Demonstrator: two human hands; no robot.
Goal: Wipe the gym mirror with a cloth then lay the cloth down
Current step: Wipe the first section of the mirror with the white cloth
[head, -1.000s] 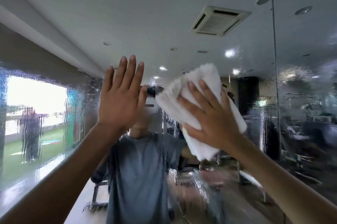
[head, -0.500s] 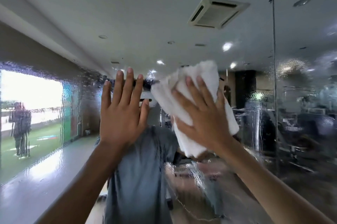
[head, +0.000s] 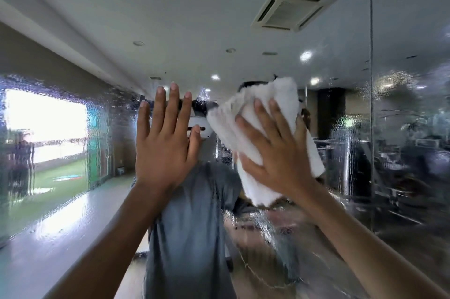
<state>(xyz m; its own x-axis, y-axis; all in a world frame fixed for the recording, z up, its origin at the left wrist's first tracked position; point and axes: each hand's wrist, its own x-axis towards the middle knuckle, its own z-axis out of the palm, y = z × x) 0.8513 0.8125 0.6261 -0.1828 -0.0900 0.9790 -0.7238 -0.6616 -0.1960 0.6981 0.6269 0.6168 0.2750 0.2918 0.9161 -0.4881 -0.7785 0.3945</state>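
The gym mirror (head: 97, 31) fills the whole view, wet with streaks and droplets across its lower half. My right hand (head: 275, 150) presses a folded white cloth (head: 263, 104) flat against the glass, fingers spread straight over it. My left hand (head: 165, 143) lies flat on the mirror just left of the cloth, fingers straight and pointing up, holding nothing. My reflection in a grey shirt (head: 194, 225) shows behind both hands.
A vertical seam (head: 370, 55) between mirror panels runs down the right side. The mirror reflects a ceiling vent (head: 292, 9), a bright window (head: 46, 126) at left and gym equipment (head: 401, 152) at right.
Both hands have slid a little down the mirror, the cloth still under the right palm. The right hand and cloth have also drifted slightly left.
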